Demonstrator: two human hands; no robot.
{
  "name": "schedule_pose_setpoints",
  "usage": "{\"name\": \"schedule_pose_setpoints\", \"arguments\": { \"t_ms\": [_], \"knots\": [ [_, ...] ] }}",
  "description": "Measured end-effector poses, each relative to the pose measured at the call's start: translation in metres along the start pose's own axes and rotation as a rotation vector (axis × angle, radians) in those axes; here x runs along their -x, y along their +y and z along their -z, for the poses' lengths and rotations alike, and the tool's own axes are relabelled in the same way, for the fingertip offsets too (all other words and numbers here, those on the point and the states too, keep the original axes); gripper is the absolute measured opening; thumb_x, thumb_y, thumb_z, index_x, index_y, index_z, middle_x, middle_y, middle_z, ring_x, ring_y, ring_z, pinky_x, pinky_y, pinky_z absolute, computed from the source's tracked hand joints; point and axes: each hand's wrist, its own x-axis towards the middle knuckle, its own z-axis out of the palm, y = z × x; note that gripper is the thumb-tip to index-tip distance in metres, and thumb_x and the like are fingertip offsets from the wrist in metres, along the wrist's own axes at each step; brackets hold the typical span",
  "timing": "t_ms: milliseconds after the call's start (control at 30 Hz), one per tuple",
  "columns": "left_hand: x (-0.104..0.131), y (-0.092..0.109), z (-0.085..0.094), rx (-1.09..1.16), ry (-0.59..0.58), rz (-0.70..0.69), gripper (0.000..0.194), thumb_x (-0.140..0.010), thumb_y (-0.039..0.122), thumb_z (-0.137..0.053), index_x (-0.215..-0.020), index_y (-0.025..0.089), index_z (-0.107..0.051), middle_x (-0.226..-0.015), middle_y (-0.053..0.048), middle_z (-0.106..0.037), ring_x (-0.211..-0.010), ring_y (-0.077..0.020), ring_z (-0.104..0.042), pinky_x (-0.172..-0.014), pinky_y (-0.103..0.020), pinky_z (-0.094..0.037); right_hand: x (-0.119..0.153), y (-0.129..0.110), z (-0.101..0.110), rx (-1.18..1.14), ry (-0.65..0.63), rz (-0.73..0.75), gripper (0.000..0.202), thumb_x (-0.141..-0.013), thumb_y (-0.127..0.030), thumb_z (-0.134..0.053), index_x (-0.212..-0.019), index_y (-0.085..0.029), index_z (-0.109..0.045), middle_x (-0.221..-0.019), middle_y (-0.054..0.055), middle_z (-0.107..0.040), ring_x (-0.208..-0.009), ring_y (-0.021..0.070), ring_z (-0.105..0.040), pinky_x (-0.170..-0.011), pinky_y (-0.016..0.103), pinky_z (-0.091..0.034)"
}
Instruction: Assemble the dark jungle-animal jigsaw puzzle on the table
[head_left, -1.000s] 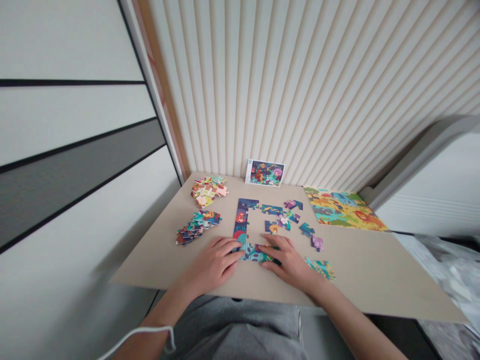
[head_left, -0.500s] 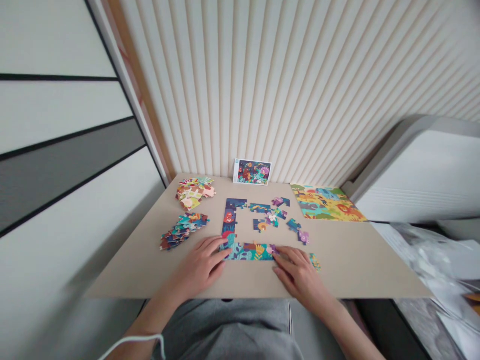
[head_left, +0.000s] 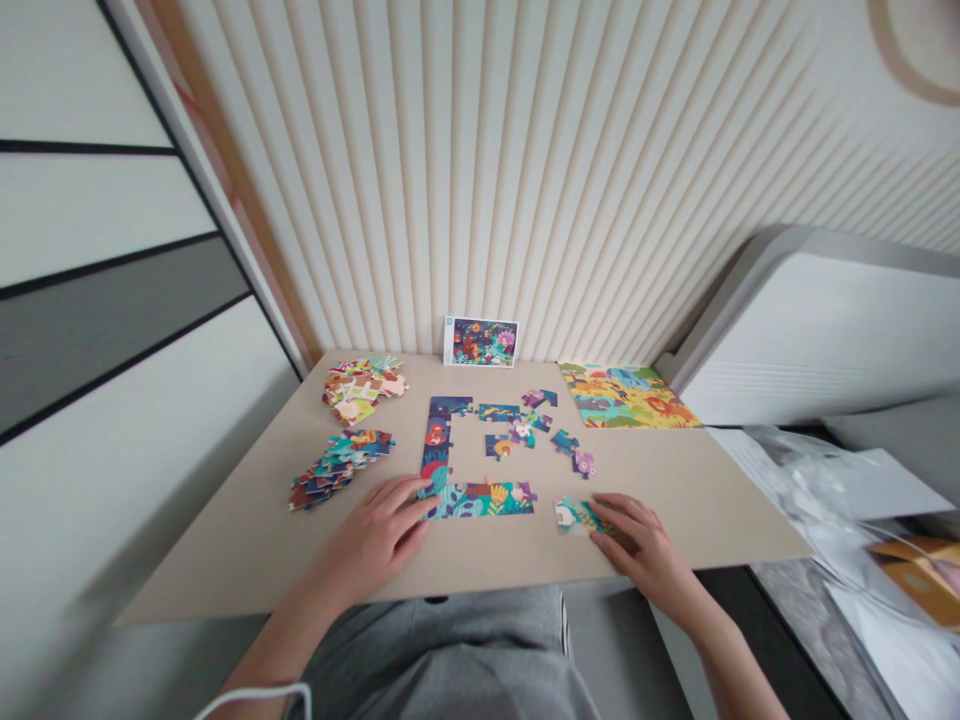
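A partly joined jigsaw puzzle lies in front of me, an L-shaped strip along its left side and bottom. My left hand rests at its lower left corner, fingers stretched out and touching the pieces. To the right of the bottom row, my right hand has fingers and thumb on a teal and white puzzle section, partly covered by the fingers. A gap separates that section from the row. Loose blue and purple pieces lie inside and right of the L.
A picture card leans against the pleated wall. Two heaps of pieces, one light and one dark, lie at the left. A finished animal puzzle sits at the back right. Beyond the table's right edge are plastic bags.
My right hand has left the end of the bottom row and moved right, onto the teal and white section. The left hand stays at the corner. The camera view has shifted right.
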Motion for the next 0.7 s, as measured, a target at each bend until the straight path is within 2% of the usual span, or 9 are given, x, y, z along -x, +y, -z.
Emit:
{"name": "schedule_pose_setpoints", "arguments": {
  "t_ms": [133,333,500,700],
  "knots": [
    [0.001,0.000,-0.001,0.007,0.025,0.002,0.037,-0.095,0.023,-0.054,-0.130,0.030,-0.066,-0.136,-0.007,-0.059,-0.127,-0.0266,-0.055,-0.110,-0.045,-0.047,-0.013,-0.005,-0.002,-0.006,-0.034,0.070,0.038,-0.098,-0.040,-0.059,-0.135,-0.035,-0.063,-0.141,0.007,-0.060,-0.131,0.0293,-0.054,-0.109,0.049,-0.046],
    [0.001,0.000,0.000,-0.017,-0.009,0.013,0.040,-0.097,0.026,-0.053,-0.135,0.031,-0.062,-0.141,-0.006,-0.056,-0.131,-0.0263,-0.053,-0.111,-0.047,-0.046,-0.019,-0.003,-0.005,-0.013,-0.033,0.109,0.036,-0.099,-0.036,-0.056,-0.135,-0.036,-0.063,-0.135,0.007,-0.063,-0.127,0.0276,-0.058,-0.106,0.048,-0.048],
    [-0.002,0.001,0.004,-0.032,-0.045,-0.050,0.042,-0.098,0.025,-0.052,-0.139,0.032,-0.059,-0.153,-0.004,-0.048,-0.141,-0.0264,-0.044,-0.116,-0.049,-0.041,-0.014,0.011,-0.001,-0.018,-0.017,0.110,0.033,-0.100,-0.034,-0.055,-0.130,-0.034,-0.066,-0.135,0.007,-0.064,-0.126,0.0275,-0.058,-0.106,0.048,-0.048],
    [-0.002,0.000,0.003,-0.011,-0.034,-0.045,0.042,-0.097,0.025,-0.053,-0.138,0.033,-0.060,-0.151,-0.004,-0.050,-0.139,-0.0263,-0.046,-0.116,-0.049,-0.042,-0.009,0.030,0.009,-0.001,-0.020,0.070,0.030,-0.099,-0.036,-0.056,-0.127,-0.034,-0.068,-0.136,0.007,-0.063,-0.126,0.0280,-0.057,-0.105,0.049,-0.048]
  ]
}}
